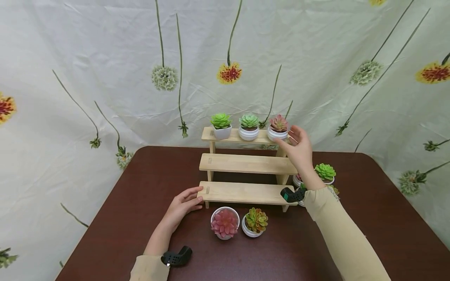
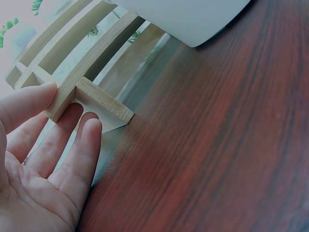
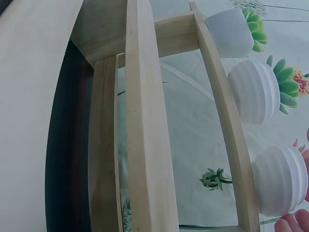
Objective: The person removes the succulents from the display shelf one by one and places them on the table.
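Note:
A three-tier wooden stand [image 1: 246, 164] stands on a dark brown table [image 1: 116, 203]. Its top shelf carries three white pots: a bright green succulent [image 1: 220, 125], a blue-green one [image 1: 249, 127] and a pink one [image 1: 278, 128]. My right hand [image 1: 296, 137] hovers beside the pink pot with relaxed fingers and holds nothing; in the right wrist view its fingertips [image 3: 292, 223] lie just under that pot [image 3: 282, 181]. My left hand [image 1: 196, 197] rests with straight fingers on the left end of the bottom shelf [image 2: 96, 99]; thumb above, fingers [image 2: 89, 140] by the leg.
Two pots stand on the table in front of the stand: a pink succulent [image 1: 225, 223] and an orange-green one [image 1: 256, 221]. To the right of the stand sits a green succulent [image 1: 325, 172], with other pots partly hidden behind my right forearm. A flowered cloth hangs behind.

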Motion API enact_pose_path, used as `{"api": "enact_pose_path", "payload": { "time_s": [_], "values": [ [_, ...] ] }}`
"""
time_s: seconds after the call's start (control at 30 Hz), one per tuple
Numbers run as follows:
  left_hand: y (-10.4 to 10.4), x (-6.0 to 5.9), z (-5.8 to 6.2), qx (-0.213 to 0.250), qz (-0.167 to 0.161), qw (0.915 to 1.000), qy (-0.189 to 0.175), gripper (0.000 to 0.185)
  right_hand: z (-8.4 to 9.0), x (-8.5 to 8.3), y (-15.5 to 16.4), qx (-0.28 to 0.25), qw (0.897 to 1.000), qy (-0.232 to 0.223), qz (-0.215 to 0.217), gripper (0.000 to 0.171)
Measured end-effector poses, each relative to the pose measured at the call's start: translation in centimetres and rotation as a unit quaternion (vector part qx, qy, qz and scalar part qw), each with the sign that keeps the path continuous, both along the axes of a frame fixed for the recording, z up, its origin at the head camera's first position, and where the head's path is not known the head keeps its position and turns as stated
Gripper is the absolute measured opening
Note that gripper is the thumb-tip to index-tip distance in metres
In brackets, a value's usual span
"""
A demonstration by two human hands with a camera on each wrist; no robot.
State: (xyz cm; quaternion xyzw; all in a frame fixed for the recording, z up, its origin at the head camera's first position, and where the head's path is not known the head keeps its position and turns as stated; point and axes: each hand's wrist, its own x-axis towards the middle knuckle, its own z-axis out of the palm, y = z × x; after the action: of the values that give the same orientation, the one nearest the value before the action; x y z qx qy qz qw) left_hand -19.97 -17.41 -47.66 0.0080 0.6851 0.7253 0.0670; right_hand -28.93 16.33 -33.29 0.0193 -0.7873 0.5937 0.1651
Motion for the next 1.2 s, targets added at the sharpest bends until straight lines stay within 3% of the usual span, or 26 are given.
{"api": "enact_pose_path", "payload": {
  "time_s": [0.37, 0.7, 1.2],
  "values": [
    [0.1, 0.0, 0.0, 0.002, 0.004, 1.0000, -0.003, 0.044, 0.4, -1.0, -0.6, 0.014, 0.999, -0.038, 0.000, 0.081],
    [0.0, 0.1, 0.2, 0.001, 0.006, 1.0000, -0.007, 0.044, 0.2, -1.9, -0.7, 0.051, 0.998, -0.037, 0.003, 0.072],
    [0.1, 0.0, 0.1, 0.001, 0.007, 0.9999, -0.007, 0.044, 0.1, -0.6, 1.6, 0.056, 0.997, -0.056, -0.013, 0.079]
  ]
}}
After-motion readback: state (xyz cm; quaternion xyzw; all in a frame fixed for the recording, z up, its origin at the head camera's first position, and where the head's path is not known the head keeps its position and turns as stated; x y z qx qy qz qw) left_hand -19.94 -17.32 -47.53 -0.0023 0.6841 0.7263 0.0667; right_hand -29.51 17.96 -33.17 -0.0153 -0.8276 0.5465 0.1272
